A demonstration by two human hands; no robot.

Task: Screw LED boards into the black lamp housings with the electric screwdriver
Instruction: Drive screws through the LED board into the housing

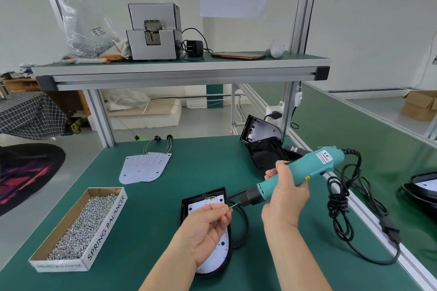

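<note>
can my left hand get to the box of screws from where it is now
Probably yes: the box of screws lies open-topped left of the left hand, with bare mat between. Its fingers are busy, though, pinching a screw at the screwdriver tip.

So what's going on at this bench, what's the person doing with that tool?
A person is assembling lamps. Their right hand grips a teal electric screwdriver, held in the air and angled down. The left hand pinches what looks like a small screw at the bit's tip. Just beneath lies a black lamp housing with an LED board seated in it. A box of screws sits to the left, spare boards further back, and empty housings at back right.
</note>
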